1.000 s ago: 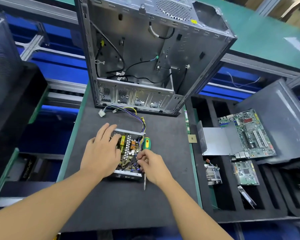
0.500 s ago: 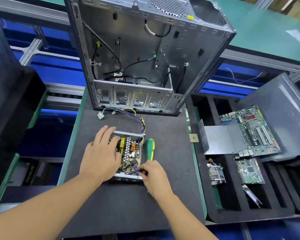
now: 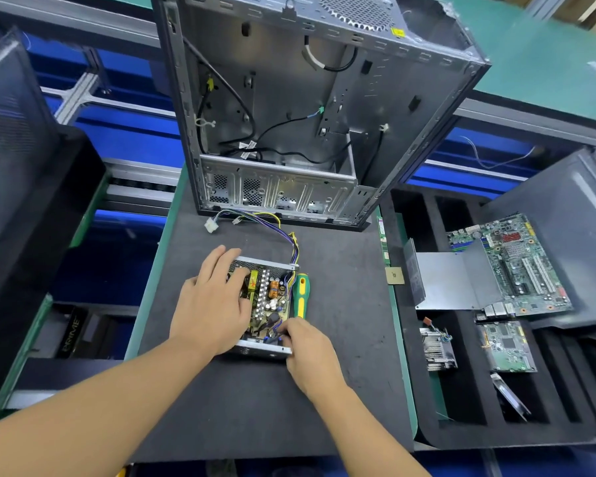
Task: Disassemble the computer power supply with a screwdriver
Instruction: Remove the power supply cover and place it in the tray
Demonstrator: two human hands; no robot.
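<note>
Right fingertips (image 3: 284, 333) pinch at something small, likely a wire or plug, at the near right corner of the PSU (image 3: 267, 304); what exactly they hold is too small to tell. Right hand (image 3: 310, 352) rests partly on the near metal wall, probably for leverage. Left hand (image 3: 214, 304) lies flat, fingers spread and relaxed, palm down over the left half of the open unit, gripping nothing; it seems to be pinning the box so it does not slide on the mat (image 3: 341, 339).

The PSU sits mid-mat, lid off, board with coil and capacitors exposed. Screwdriver (image 3: 300, 296), green and yellow handle, lies just beside the PSU's right wall, touching or nearly so, not in hand. Reads as parked close for the next screw while fingers deal with a connector.

Cable bundle (image 3: 283, 232) runs from the far right corner up toward the case (image 3: 324, 115), ending in a white plug (image 3: 211, 224) loose on the mat. The case stands open just behind, a few cables still inside.

To the right, well apart, is a foam tray (image 3: 461, 390) holding a motherboard (image 3: 516, 263), a metal plate (image 3: 451, 280), a smaller board (image 3: 506, 346) and a heatsink (image 3: 439, 349). A CPU chip (image 3: 394, 275) sits at the tray's edge.

In the way: the left palm hides the left-side board screws, and the right wall crowds the pinching fingers.
</note>
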